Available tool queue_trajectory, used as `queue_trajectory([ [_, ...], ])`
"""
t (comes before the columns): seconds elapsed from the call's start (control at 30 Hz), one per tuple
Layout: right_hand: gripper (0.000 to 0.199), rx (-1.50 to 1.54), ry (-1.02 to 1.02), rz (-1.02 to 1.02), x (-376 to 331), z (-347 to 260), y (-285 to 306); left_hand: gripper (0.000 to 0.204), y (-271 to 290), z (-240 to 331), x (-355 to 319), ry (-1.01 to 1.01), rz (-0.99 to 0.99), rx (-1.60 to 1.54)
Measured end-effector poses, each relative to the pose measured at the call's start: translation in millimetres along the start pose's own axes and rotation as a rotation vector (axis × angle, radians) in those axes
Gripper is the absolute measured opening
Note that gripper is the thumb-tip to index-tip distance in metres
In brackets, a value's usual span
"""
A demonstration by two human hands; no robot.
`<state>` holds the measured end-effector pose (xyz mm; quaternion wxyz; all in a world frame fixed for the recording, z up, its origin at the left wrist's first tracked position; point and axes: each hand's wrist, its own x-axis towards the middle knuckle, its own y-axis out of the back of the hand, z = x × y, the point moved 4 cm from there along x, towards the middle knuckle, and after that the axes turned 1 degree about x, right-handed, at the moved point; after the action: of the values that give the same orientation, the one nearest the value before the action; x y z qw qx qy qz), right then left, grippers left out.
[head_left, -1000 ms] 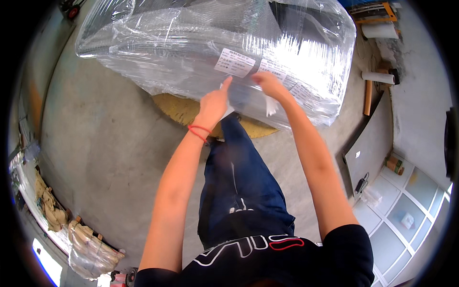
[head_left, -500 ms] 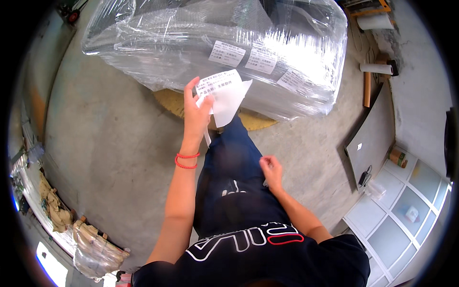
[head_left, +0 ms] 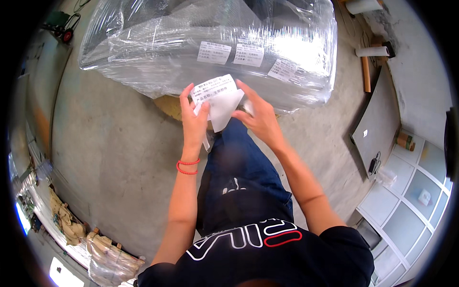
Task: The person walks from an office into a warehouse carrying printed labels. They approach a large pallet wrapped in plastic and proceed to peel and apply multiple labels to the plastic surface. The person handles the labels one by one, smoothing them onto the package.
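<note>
A printed white paper label (head_left: 217, 98), with a loose folded-down flap, is pinched in my left hand (head_left: 193, 119) just in front of the wrapped load. A narrow white strip (head_left: 206, 142) hangs below that hand. At the label's right edge is my right hand (head_left: 260, 117), its index finger and thumb apart beside the paper. A small whitish scrap (head_left: 248, 107) sits within its curled fingers; what it is I cannot make out clearly. Three more printed labels, such as the middle one (head_left: 248, 55), are on the front of the film-wrapped load (head_left: 158, 62).
Under the load shows a yellow round base (head_left: 167, 107). To the right, a dark flat panel (head_left: 377, 119) lies by the wall, near a white roll (head_left: 372, 52) and a glazed white partition (head_left: 406, 201). Wrapped bundles (head_left: 112, 258) lie at the lower left.
My right hand has risen from beside my thigh to the label's right edge. My left hand keeps hold of the label. The view has shifted slightly.
</note>
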<state>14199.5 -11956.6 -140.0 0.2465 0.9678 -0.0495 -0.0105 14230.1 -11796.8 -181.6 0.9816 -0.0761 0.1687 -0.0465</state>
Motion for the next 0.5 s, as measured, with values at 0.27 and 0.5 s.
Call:
queue_trajectory([
  [0.27,0.018,0.139,0.006,-0.167,14,13,-8,0.057,3,5,-5,-0.058,0.008,-0.065],
  [0.5,0.019,0.558,-0.444,0.082,23,31,8,0.062,5,13,-8,-0.073,0.004,-0.009],
])
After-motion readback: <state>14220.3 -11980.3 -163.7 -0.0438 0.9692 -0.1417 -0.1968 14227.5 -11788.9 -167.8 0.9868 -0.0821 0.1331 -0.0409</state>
